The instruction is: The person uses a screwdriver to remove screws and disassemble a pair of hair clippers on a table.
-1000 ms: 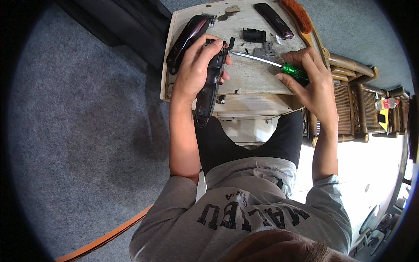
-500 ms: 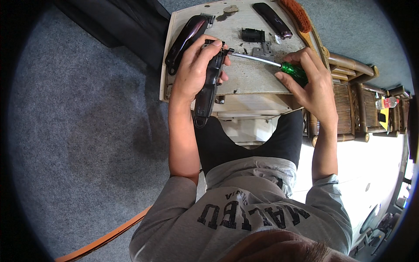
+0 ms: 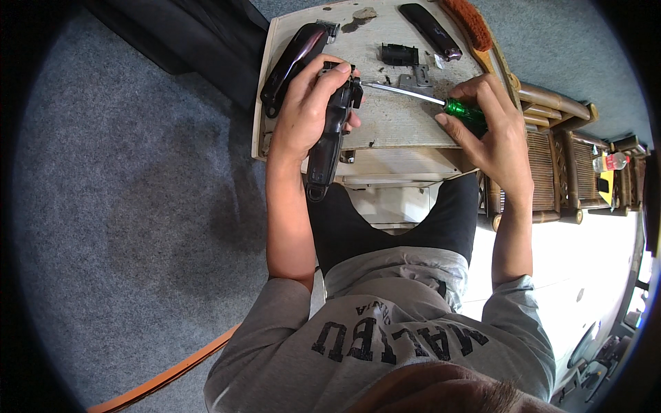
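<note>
My left hand [image 3: 308, 103] is closed around an opened black hair clipper body [image 3: 329, 148], its narrow end pointing toward me. Between the fingers of my right hand [image 3: 490, 131] is the green handle of a screwdriver [image 3: 413, 93]. Its steel shaft points left, with the tip close to the clipper's side; whether they touch I cannot tell. A second, dark glossy hair clipper [image 3: 296, 62] lies just left of my left hand. Beyond the screwdriver rest a black plastic part [image 3: 399, 54] and a grey metal plate [image 3: 416, 82].
On the small wooden table [image 3: 385, 127], a dark cover piece [image 3: 430, 31] lies at the far side. A brush [image 3: 475, 31] with reddish bristles is along the right edge. Bamboo furniture [image 3: 544, 158] stands to the right, with a bottle [image 3: 609, 162] on it. Black cloth [image 3: 186, 34] hangs at the left.
The small dark piece by the screwdriver tip now sits closer against the clipper's side. My right hand and the screwdriver have shifted very slightly; the left hand stays in place.
</note>
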The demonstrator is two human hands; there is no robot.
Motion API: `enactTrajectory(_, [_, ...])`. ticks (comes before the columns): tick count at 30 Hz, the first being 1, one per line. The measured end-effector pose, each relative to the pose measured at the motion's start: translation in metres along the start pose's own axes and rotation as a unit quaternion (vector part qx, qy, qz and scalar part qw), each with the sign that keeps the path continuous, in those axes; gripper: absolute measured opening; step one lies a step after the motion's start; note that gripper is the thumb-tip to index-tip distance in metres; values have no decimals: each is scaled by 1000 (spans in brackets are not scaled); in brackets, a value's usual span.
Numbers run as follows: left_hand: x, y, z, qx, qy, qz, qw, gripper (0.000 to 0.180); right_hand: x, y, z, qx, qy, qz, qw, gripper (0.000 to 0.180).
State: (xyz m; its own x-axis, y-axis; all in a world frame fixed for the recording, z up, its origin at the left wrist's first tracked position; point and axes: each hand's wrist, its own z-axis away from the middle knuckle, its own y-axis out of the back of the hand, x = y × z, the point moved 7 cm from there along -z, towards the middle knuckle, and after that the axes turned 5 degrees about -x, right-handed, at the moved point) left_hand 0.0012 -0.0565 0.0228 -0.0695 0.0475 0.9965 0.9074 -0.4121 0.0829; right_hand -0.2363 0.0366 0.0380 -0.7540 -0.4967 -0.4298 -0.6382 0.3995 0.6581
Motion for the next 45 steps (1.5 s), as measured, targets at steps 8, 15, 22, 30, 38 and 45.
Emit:
enactTrajectory(8, [0, 1, -1, 1, 0, 4, 1000, 32, 5, -1, 0, -19, 20, 41, 999, 33])
enactTrajectory(15, [-2, 2, -3, -1, -1, 8, 1000, 38, 5, -2, 1, 2, 5, 25, 1000, 34])
enactTrajectory(22, [-5, 2, -4, 3, -4, -2, 1000, 39, 7, -3, 2, -20, -8, 49, 999, 29])
enactTrajectory(30, [-3, 1, -5, 1, -4, -1, 1000, 40, 8, -1, 1, 4, -1, -8, 1000, 28])
enactTrajectory(38, [-3, 1, -4, 2, -4, -3, 1000, 41, 12, -4, 4, -37, -4, 65, 997, 30])
enactTrajectory(45, [-3, 2, -3, 10, -6, -16, 1000, 41, 7, -3, 2, -2, 7, 7, 1000, 30])
